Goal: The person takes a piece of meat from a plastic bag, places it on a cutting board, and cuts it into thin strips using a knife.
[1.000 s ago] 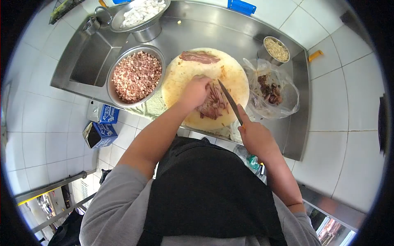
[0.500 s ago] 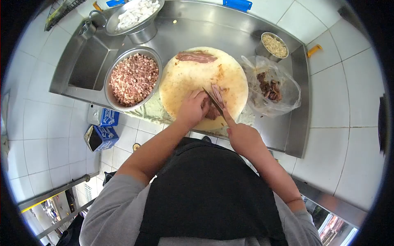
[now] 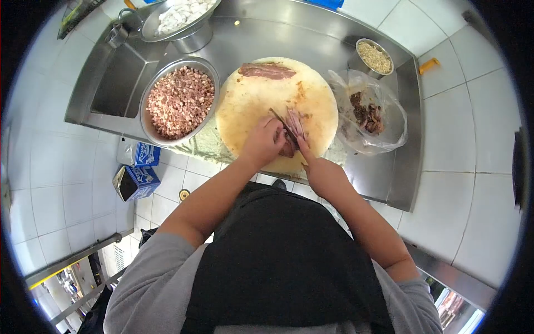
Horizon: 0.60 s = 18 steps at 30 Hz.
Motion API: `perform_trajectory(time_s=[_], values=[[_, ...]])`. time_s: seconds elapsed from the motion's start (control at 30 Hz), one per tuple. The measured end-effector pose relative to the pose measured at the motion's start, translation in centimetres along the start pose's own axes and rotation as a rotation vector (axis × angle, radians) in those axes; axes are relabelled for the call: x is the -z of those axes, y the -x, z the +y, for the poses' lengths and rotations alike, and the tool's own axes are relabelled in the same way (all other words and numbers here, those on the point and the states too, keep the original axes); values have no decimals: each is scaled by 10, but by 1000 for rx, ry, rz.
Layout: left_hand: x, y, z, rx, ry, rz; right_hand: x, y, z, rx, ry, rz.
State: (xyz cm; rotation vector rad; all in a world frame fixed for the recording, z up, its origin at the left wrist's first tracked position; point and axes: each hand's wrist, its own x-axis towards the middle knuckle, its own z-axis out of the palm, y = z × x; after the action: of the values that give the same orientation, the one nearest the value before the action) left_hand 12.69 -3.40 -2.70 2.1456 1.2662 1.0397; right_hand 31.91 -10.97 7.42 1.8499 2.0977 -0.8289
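Observation:
On the round cutting board (image 3: 317, 94), my left hand (image 3: 261, 142) has its fingers curled on a piece of reddish-brown meat (image 3: 287, 149), pressing it down. My right hand (image 3: 324, 173) grips a knife (image 3: 285, 125), its index finger stretched along the top of the blade. The blade lies right beside my left fingertips, against the meat, and its handle is mostly covered by the right hand. Thin meat slices (image 3: 296, 120) lie just right of the blade. Another longer piece of meat (image 3: 267, 70) rests at the board's far edge.
Left of the board stands a metal bowl (image 3: 213, 83) of diced meat. Behind it, a colander (image 3: 149, 28) of white pieces sits on a metal pot. At right are a clear plastic bag (image 3: 392, 131) with dark meat and a metal container (image 3: 360, 64) of chopped bits. A sink (image 3: 114, 89) is far left.
The knife and right hand have shifted slightly away from my body and left. More slices lie beside the blade, and less of the held meat shows. The view has tilted a little.

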Motion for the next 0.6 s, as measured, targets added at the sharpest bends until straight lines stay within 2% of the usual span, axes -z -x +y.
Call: perform_trajectory(time_s=[0.07,0.13,0.23,0.3,0.4,0.5,0.6], values=[[3,0,3,30,26,42,16,7,-5,42,71,-4],[9,1,3,-42,-109,100,25,17,-12,57,94,10],[4,1,2,-12,-104,15,17,22,-10,52,116,0],[2,-1,0,-49,-97,51,21,26,-9,51,123,-13],[2,1,-3,-43,-82,74,28,41,-5,21,93,-129],[1,3,-2,4,-49,61,0,30,3,29,73,-104],[7,-2,0,22,-55,35,-19,-2,1,59,25,18]])
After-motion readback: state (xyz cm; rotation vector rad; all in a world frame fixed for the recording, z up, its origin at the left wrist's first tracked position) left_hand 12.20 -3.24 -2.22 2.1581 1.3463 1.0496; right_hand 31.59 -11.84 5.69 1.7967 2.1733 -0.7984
